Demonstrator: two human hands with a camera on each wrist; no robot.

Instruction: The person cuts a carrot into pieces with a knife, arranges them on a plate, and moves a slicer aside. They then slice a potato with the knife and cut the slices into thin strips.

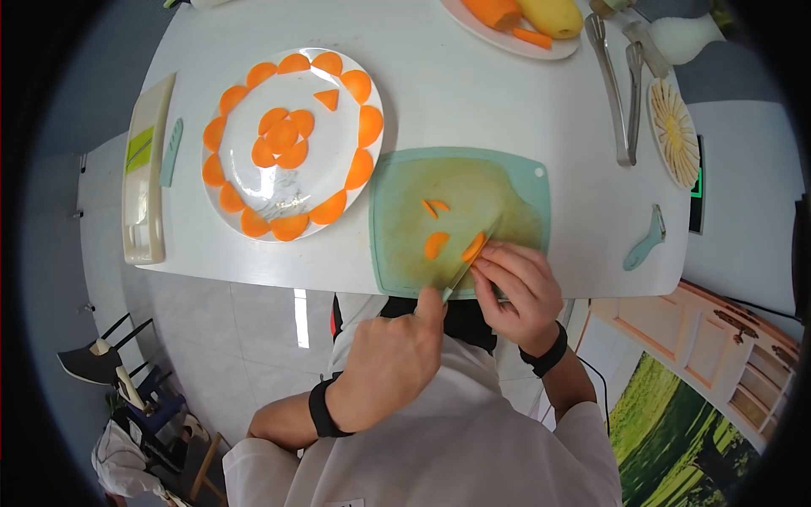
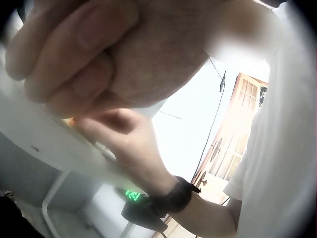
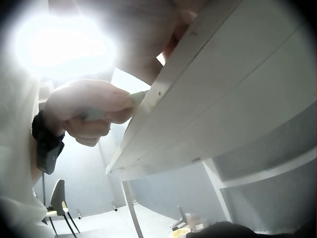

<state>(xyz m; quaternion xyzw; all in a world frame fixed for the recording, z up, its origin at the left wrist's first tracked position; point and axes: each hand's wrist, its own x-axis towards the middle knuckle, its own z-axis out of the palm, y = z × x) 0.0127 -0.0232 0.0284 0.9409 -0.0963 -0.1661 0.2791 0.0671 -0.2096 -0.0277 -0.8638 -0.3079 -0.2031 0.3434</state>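
Observation:
My left hand [image 1: 384,367] grips a small knife [image 1: 460,275] at the front edge of the green cutting board [image 1: 397,182]. Its pale green handle [image 3: 136,98] pokes out of the fist in the right wrist view. The blade lies against an orange carrot slice [image 1: 473,247], which the fingertips of my right hand [image 1: 521,291] pinch down on the board. Left of the blade rests a carrot piece [image 1: 436,245], with two thin carrot slivers [image 1: 429,209] farther back.
A white plate [image 1: 325,152] ringed with carrot half-rounds stands left, beside a slicer [image 1: 145,182] and pale green knife-shaped tool [image 1: 171,152]. Tongs [image 1: 621,110], a peeler [image 1: 646,241] and a small dish [image 1: 676,135] lie right. Behind is a vegetable plate [image 1: 473,34].

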